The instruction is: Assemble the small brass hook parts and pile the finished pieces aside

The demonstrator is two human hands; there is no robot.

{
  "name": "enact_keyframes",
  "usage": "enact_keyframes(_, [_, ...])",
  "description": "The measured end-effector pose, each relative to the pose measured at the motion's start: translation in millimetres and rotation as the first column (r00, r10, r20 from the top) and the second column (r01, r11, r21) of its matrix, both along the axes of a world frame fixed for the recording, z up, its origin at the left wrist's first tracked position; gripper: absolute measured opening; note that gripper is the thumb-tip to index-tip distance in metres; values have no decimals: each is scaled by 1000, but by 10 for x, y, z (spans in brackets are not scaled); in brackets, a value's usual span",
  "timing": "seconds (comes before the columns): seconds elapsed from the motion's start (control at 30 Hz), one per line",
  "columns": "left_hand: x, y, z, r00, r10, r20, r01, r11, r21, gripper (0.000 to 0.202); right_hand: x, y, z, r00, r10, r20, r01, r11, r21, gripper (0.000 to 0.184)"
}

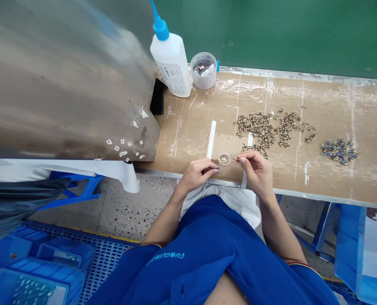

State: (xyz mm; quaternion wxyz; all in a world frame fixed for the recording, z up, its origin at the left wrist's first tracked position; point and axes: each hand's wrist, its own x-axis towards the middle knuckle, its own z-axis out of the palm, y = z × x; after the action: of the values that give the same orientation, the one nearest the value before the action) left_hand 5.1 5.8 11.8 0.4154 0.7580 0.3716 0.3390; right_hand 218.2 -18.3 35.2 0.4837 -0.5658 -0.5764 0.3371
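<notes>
My right hand point(253, 170) pinches a thin wooden stick point(232, 160), whose tip reaches a small clear round dish point(224, 159) on the cardboard-covered bench point(188, 144). My left hand point(198, 173) sits just left of the dish, its fingers curled, and any small item in them is hidden. Behind my right hand lies a loose heap of small brass-coloured parts point(264, 131). Farther right is a smaller heap of blue-and-metal parts point(339, 150). A white paper strip point(211, 140) lies left of the dish.
A plastic bottle with a blue nozzle point(171, 59) and a small round tub point(203, 70) stand at the bench's back edge. A grey metal housing point(67, 80) with small stuck-on labels fills the left. Blue crates point(37, 271) sit on the floor below.
</notes>
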Motion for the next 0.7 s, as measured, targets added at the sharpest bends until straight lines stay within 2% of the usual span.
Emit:
enact_keyframes(0.13, [8, 3, 10, 1000, -5, -15, 5, 1000, 5, 21, -85, -113, -19, 999, 8, -35, -9, 999, -37, 22])
enact_keyframes(0.27, [13, 0, 31, 999, -18, -27, 17, 1000, -17, 22, -169, -136, -28, 1000, 2, 16, -2, 1000, -11, 20])
enact_keyframes(0.47, [17, -1, 26, 999, -15, -42, 14, 1000, -22, 25, -178, -126, -34, 991, 29, 130, -23, 999, -43, 18])
enact_keyframes(0.7, [21, -11, 17, 999, -14, -40, 13, 999, -30, 23, -182, -120, -25, 986, 29, 161, -28, 1000, -13, 16])
